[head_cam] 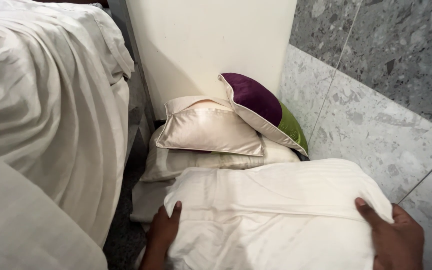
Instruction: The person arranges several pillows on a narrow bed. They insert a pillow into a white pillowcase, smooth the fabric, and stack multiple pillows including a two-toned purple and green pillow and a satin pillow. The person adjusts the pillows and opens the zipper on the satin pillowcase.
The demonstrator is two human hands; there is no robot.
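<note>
Gripping a large white pillow (276, 215) by its 2 ends, the person holds it low over the floor, just in front of a small pile of cushions. In the head view, the only 1 here, the left hand (162, 231) clasps the pillow's left edge with the thumb laid on top of the fabric, and the right hand (395, 240) closes on the right corner, thumb up over the seam. Both hands are shut on the cloth, though the fingers underneath are hidden.

Beyond the pillow lie a beige satin cushion (208, 127), a purple and green cushion (266, 111) leaning against the cream wall panel (201, 45), and a pale striped pillow (216, 160) beneath them. A bed with a rumpled white sheet (46, 100) fills the left side; grey stone tiles (376, 100) cover the wall at right.

Handled well, I judge the grip should stay even at both ends so the soft filling does not sag in the middle, and the pillow should stay level and clear of the dark floor (123, 235).
</note>
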